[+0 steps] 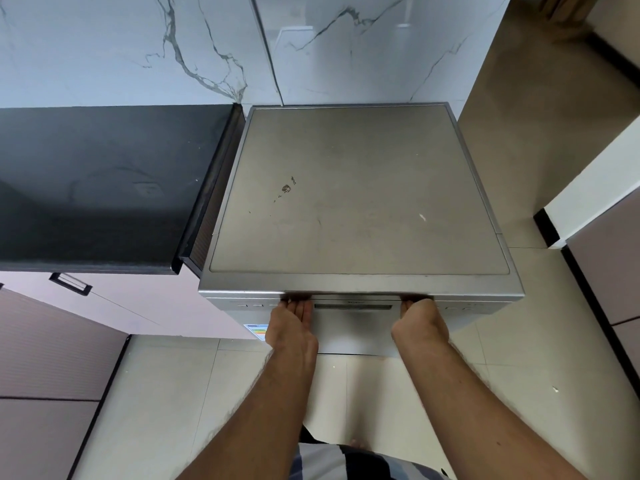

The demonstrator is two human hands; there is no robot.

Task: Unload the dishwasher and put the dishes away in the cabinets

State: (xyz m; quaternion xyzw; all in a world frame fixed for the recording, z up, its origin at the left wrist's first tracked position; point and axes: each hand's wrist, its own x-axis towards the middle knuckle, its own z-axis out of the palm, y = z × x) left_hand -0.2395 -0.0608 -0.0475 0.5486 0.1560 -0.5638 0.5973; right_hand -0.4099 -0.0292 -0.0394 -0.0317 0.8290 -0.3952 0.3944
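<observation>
Dishwasher, a freestanding silver-grey metal box with a flat scuffed top (360,195), fills the middle of the view, its door shut, so unloading has not begun and every dish is yet to come out. At 6 o'clock both hands reach its front: the left hand (292,327) and right hand (420,323) hook their fingers under the top lip of the door. A black stone countertop (97,188) lies at 9 o'clock.
</observation>
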